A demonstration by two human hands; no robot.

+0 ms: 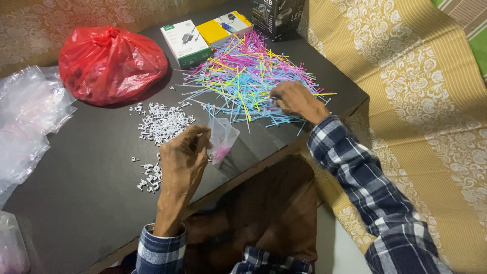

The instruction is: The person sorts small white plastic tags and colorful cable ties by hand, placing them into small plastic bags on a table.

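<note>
A big heap of thin coloured cable ties (pixel 248 71), pink, blue, yellow and purple, lies at the back of the black table (pixel 86 182). My right hand (pixel 296 99) rests on the heap's near edge, fingers curled into the ties. My left hand (pixel 183 155) pinches a small clear plastic bag (pixel 222 138) just above the table; something pink sits at its bottom. A spread of small white cable clips (pixel 161 122) lies left of that hand, with more clips (pixel 148 178) beside my wrist.
A knotted red plastic bag (pixel 109 63) sits at the back left. Clear plastic bags (pixel 28 116) pile up at the left edge. A white box (pixel 185 43), a yellow box (pixel 223 28) and a dark box (pixel 276 18) stand behind the ties. A patterned cloth (pixel 416 101) lies right.
</note>
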